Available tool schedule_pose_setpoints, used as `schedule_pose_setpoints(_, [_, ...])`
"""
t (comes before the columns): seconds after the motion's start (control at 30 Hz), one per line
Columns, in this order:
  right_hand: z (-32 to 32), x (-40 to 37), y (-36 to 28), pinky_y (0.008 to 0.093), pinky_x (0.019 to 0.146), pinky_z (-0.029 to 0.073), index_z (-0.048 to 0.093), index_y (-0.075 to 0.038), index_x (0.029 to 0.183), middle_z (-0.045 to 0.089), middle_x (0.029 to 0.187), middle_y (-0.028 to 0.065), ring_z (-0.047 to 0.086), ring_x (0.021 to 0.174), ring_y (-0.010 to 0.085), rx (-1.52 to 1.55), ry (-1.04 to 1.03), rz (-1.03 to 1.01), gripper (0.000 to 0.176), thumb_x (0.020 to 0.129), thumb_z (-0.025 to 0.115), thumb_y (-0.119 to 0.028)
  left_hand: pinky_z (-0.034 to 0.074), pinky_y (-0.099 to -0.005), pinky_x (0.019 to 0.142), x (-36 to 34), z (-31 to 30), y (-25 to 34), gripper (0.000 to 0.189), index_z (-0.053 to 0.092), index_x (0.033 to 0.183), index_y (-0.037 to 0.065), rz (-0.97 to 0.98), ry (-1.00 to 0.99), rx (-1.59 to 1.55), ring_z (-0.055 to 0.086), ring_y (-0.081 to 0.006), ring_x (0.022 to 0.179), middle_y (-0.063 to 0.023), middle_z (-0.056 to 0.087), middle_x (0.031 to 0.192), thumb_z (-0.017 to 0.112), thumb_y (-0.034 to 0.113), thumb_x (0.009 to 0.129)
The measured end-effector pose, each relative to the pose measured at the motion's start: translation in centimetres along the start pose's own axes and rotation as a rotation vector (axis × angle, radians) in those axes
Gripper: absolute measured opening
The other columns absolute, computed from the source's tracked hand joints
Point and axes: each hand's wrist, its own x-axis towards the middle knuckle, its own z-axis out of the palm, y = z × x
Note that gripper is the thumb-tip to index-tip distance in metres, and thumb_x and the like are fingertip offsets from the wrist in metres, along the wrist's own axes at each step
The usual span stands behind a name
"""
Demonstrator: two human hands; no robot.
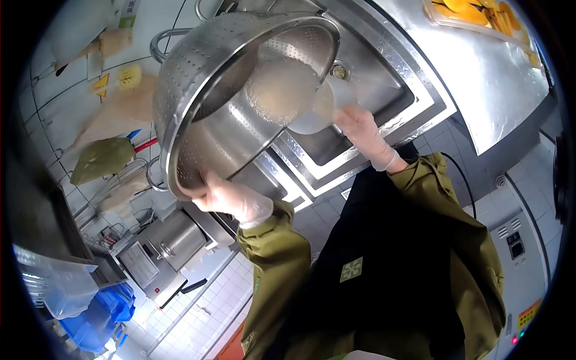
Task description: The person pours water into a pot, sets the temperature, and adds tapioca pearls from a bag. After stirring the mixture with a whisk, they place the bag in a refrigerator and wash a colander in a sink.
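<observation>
A large steel colander (180,90) with a perforated wall and loop handles is tilted over the sink (390,81). My left hand (231,201), in a clear glove, is closed on its near rim. A pale beige, wet-looking mass (279,90), too blurred to name, shows at the colander's inner side. My right hand (363,132), also gloved, is closed on a whitish round cup-like vessel (327,105) at the colander's right rim. That vessel is smeared by motion, and part of it overlaps the colander's opening. Just beyond it, the sink drain (339,71) is visible.
On the right, a steel table (486,78) bears a clear container (465,21) of yellow-orange pieces. Tools and a greenish cloth-like item (102,161) are by the tiled wall. Lower left are blue bins (102,312) and a steel appliance (174,240). A grey machine (516,264) stands right.
</observation>
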Motion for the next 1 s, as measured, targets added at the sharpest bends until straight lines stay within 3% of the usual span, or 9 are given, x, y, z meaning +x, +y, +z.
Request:
schedule_pose_setpoints(0.07, [-0.3, 0.0, -0.8, 0.0285, 0.054, 0.036, 0.056, 0.003, 0.082, 0.048, 0.062, 0.0059, 0.039, 0.061, 0.01, 0.028, -0.101, 0.168, 0.026, 0.085, 0.055, -0.023, 0.038, -0.0339, 0.09, 0.8, 0.1, -0.9, 0.044, 0.05, 0.113, -0.009, 0.008, -0.047, 0.021, 0.052, -0.0241, 0.096, -0.0185, 0.054, 0.112, 0.053, 0.004, 0.07])
schedule_pose_setpoints(0.17, [0.4, 0.4, 0.7, 0.0273, 0.052, 0.036, 0.056, 0.003, 0.081, 0.045, 0.059, 0.0045, 0.038, 0.06, 0.0081, 0.077, 0.046, -0.044, 0.028, 0.086, 0.054, -0.024, 0.037, -0.0351, 0.091, 0.1, 0.5, -0.1, 0.042, 0.053, 0.109, -0.007, 0.024, -0.034, -0.081, 0.052, -0.0245, 0.098, -0.0174, 0.054, 0.112, 0.053, -0.001, 0.068])
schedule_pose_setpoints(0.27, [-0.3, 0.0, -0.1, 0.0257, 0.054, 0.036, 0.057, 0.002, 0.082, 0.045, 0.062, 0.0029, 0.04, 0.063, 0.0067, 0.127, -0.068, 0.151, 0.029, 0.087, 0.054, -0.027, 0.038, -0.0355, 0.091, 1.0, -0.2, -1.9, 0.04, 0.056, 0.106, -0.006, 0.002, -0.035, -0.12, 0.054, -0.0242, 0.095, -0.0158, 0.056, 0.109, 0.055, -0.004, 0.066])
schedule_pose_setpoints(0.37, [0.6, 0.5, 0.7, 0.0252, 0.053, 0.035, 0.058, 0.002, 0.081, 0.043, 0.06, -0.0004, 0.039, 0.061, 0.0062, 0.202, 0.053, 0.098, 0.033, 0.087, 0.054, -0.03, 0.038, -0.034, 0.09, 0.2, 0.6, -0.8, 0.036, 0.058, 0.103, -0.006, 0.014, -0.009, -0.188, 0.054, -0.0225, 0.092, -0.0144, 0.058, 0.107, 0.057, -0.003, 0.067])
schedule_pose_setpoints(0.57, [-0.2, 0.3, 0.7, 0.025, 0.055, 0.036, 0.057, 0.003, 0.081, 0.046, 0.062, -0.0007, 0.039, 0.063, 0.0068, 0.233, -0.02, 0.184, 0.035, 0.086, 0.054, -0.031, 0.037, -0.0324, 0.089, 0.8, 0.6, -1.7, 0.03, 0.059, 0.099, -0.006, 0.02, -0.009, -0.112, 0.053, -0.0207, 0.09, -0.0136, 0.059, 0.105, 0.059, 0.0, 0.069])
schedule_pose_setpoints(0.77, [0.1, 0.3, 1.5, 0.0269, 0.058, 0.037, 0.057, 0.004, 0.083, 0.049, 0.065, 0.0025, 0.041, 0.065, 0.0093, 0.171, 0.063, 0.035, 0.035, 0.087, 0.053, -0.031, 0.037, -0.0315, 0.087, 0.2, 0.2, -1.7, 0.029, 0.059, 0.098, -0.006, 0.042, -0.002, -0.187, 0.052, -0.0198, 0.088, -0.0125, 0.059, 0.103, 0.058, 0.001, 0.07])
schedule_pose_setpoints(0.87, [-0.7, 0.6, 0.6, 0.0271, 0.058, 0.038, 0.056, 0.004, 0.087, 0.049, 0.065, 0.0026, 0.041, 0.066, 0.0096, 0.133, -0.047, 0.187, 0.035, 0.087, 0.054, -0.031, 0.037, -0.0312, 0.086, 0.2, 0.4, -0.8, 0.028, 0.059, 0.098, -0.006, 0.065, -0.033, -0.083, 0.052, -0.0192, 0.088, -0.0123, 0.059, 0.103, 0.058, 0.0, 0.07])
schedule_pose_setpoints(0.97, [0.0, 0.2, 2.3, 0.025, 0.056, 0.036, 0.057, 0.004, 0.088, 0.046, 0.064, 0.0002, 0.04, 0.064, 0.0083, 0.123, 0.036, 0.082, 0.037, 0.086, 0.054, -0.033, 0.037, -0.0312, 0.086, 0.0, 0.5, -1.4, 0.027, 0.059, 0.098, -0.006, 0.13, -0.019, -0.096, 0.052, -0.0184, 0.088, -0.012, 0.059, 0.103, 0.056, 0.0, 0.072])
schedule_pose_setpoints(1.0, [-0.2, 0.1, 1.7, 0.0242, 0.056, 0.035, 0.057, 0.004, 0.088, 0.045, 0.064, -0.0006, 0.039, 0.064, 0.0076, 0.15, -0.001, 0.166, 0.038, 0.086, 0.054, -0.034, 0.037, -0.0312, 0.086, 0.0, 0.3, -1.7, 0.026, 0.059, 0.099, -0.006, 0.169, -0.015, -0.099, 0.052, -0.0183, 0.088, -0.0118, 0.059, 0.103, 0.056, 0.0, 0.073])
